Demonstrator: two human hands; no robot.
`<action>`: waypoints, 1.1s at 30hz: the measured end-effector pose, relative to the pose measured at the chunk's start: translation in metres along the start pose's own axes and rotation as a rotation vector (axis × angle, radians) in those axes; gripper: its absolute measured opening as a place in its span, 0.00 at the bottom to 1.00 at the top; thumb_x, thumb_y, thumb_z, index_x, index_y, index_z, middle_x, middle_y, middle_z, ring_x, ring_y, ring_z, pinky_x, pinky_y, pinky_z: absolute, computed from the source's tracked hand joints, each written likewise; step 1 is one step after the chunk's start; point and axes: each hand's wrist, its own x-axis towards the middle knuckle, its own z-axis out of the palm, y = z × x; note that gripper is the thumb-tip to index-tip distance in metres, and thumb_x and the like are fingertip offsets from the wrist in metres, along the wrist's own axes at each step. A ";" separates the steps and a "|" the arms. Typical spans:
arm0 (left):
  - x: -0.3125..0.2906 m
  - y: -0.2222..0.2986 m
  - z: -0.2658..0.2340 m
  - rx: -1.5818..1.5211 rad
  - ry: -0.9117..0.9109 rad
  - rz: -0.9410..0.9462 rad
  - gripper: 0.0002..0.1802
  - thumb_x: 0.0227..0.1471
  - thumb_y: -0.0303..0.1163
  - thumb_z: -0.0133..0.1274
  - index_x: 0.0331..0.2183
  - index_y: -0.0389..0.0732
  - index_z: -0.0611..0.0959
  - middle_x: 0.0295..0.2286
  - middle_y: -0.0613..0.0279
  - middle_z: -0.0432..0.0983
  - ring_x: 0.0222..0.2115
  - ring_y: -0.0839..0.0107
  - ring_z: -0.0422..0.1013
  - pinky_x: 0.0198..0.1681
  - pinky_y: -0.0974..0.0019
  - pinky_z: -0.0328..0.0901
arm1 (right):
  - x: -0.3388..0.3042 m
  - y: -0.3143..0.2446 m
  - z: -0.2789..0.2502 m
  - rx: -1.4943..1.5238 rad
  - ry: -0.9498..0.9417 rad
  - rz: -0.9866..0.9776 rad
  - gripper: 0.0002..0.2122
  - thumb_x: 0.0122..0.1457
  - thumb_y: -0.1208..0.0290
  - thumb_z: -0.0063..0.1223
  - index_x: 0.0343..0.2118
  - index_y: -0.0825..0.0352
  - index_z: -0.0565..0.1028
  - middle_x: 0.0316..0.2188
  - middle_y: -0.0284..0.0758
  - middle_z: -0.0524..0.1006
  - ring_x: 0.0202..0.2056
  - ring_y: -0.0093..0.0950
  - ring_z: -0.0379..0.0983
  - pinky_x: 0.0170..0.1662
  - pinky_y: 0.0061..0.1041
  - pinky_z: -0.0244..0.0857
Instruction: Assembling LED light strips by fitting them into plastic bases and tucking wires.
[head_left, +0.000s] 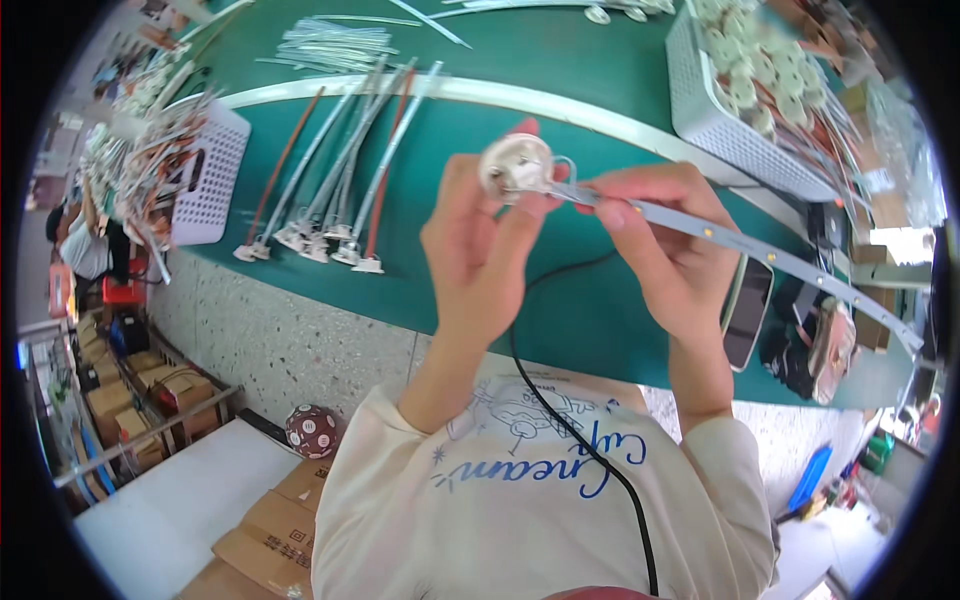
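Note:
My left hand (478, 250) is closed on a round white plastic end piece (515, 165), its molded side facing up, above the green table. A thin LED strip (765, 250) with small yellowish LEDs runs from beside that piece out to the far right. Thumb and fingers of my right hand (680, 250) pinch the strip close to its left end. A short pale loop, perhaps wire, stands between the white piece and the strip. Whether the two are joined I cannot tell. Both hands are raised in front of my chest.
Several strips with white end pieces (345, 258) lie in a row at left. Baskets of similar parts stand left (212, 170) and right (700, 105). Bare strips (335, 45) lie at the back. A phone (748, 310) rests right; a black cable (530, 375) crosses the front edge.

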 end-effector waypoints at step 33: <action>-0.010 0.002 0.008 0.622 0.010 0.357 0.12 0.37 0.18 0.54 0.30 0.28 0.75 0.25 0.63 0.67 0.25 0.80 0.65 0.28 0.80 0.64 | -0.010 -0.022 -0.002 -0.132 0.160 0.023 0.06 0.46 0.85 0.48 0.29 0.77 0.68 0.27 0.42 0.71 0.27 0.26 0.70 0.31 0.23 0.69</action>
